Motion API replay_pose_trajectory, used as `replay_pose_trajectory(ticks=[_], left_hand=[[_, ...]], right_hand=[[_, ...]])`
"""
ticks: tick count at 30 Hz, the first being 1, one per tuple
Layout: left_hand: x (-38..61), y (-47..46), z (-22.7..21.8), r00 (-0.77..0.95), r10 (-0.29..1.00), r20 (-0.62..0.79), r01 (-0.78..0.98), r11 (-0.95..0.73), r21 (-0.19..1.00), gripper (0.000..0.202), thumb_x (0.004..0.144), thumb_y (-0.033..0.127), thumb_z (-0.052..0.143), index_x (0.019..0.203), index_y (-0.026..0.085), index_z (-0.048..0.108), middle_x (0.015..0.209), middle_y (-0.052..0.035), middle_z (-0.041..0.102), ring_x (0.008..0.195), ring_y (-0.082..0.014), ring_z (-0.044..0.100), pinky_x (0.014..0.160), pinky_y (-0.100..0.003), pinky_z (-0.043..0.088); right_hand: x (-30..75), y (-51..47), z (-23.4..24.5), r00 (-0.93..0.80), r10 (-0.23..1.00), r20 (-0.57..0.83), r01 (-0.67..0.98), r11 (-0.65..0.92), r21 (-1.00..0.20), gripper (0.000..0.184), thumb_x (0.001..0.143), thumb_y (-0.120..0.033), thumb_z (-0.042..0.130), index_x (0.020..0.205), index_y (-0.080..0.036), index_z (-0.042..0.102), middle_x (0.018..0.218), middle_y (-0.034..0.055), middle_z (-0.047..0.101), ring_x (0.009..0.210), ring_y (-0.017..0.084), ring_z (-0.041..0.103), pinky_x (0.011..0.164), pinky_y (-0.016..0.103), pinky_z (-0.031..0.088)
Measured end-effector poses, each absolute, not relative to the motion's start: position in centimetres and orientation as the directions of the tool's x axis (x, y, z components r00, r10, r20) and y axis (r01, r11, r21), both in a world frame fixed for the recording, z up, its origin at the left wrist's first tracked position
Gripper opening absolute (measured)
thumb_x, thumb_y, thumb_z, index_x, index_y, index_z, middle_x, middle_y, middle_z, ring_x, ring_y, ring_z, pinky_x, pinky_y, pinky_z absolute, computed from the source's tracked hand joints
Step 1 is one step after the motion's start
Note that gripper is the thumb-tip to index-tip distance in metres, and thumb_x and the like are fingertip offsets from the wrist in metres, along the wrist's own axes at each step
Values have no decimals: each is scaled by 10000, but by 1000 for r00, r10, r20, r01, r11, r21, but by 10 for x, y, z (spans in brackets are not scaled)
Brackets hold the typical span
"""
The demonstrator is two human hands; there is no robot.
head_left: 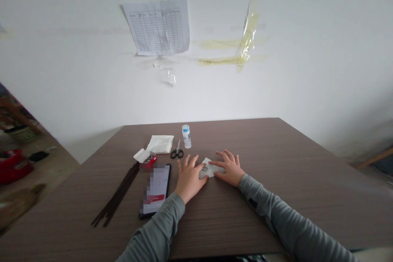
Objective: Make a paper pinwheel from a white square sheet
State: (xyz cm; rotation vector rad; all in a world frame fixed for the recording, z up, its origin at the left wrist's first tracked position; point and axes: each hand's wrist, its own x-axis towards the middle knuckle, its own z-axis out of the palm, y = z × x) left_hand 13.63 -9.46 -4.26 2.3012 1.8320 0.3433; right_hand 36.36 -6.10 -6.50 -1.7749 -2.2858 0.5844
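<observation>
A small piece of printed paper lies flat on the brown wooden table. My left hand rests on its left part with fingers spread and flat. My right hand lies on its right part, fingers stretched out, the index finger pointing across the paper. Neither hand grips anything.
Left of my hands lies a phone with its screen lit, a bundle of thin dark sticks and a small open red box. Behind them are scissors, a glue bottle and a folded white sheet. A wall stands behind.
</observation>
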Motion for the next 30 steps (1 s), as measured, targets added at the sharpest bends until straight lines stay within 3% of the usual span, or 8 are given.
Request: replay_pose_trajectory(ticks=[6, 11, 16, 22, 30], left_hand=[[145, -92, -43, 188, 980, 66, 920, -199, 337, 461, 1055, 300, 995, 1515, 315, 978, 1978, -165, 688, 1913, -569, 522, 1593, -902, 314], [149, -91, -43, 162, 986, 50, 921, -169, 351, 423, 1049, 315, 992, 1471, 322, 963, 1989, -162, 677, 1904, -562, 539, 1577, -917, 334], [150, -93, -43, 167, 985, 32, 926, -168, 339, 426, 1100, 333, 936, 1525, 296, 926, 1997, -190, 662, 1903, -583, 521, 1569, -913, 333], [149, -89, -47, 175, 984, 24, 930, -173, 324, 497, 1066, 348, 947, 1559, 325, 891, 1960, -193, 694, 1870, -588, 547, 1534, -924, 379], [146, -89, -33, 146, 984, -101, 945, -108, 310, 625, 1087, 310, 895, 1710, 302, 840, 2083, -191, 540, 1985, -568, 378, 1597, -887, 276]], right_hand=[[359, -61, -64, -259, 960, -104, 898, 200, -392, 686, 1100, -484, 947, 1774, -536, 829, 2120, 51, 487, 2011, 606, 223, 1565, 971, 177], [359, -59, -69, -233, 969, -84, 907, 185, -379, 674, 1057, -491, 987, 1704, -627, 855, 2070, 14, 564, 1990, 599, 294, 1569, 918, 250], [359, -61, -68, -237, 968, -81, 905, 189, -382, 700, 1078, -453, 927, 1764, -548, 830, 2092, 38, 539, 1986, 596, 292, 1575, 879, 215], [361, -61, -58, -225, 967, -118, 916, 168, -366, 733, 1037, -422, 933, 1744, -589, 835, 2077, 13, 566, 1971, 576, 342, 1561, 815, 302], [371, -57, -55, -195, 966, -169, 935, 131, -328, 740, 1048, -446, 921, 1764, -601, 814, 2117, 10, 494, 2002, 513, 304, 1575, 794, 303]])
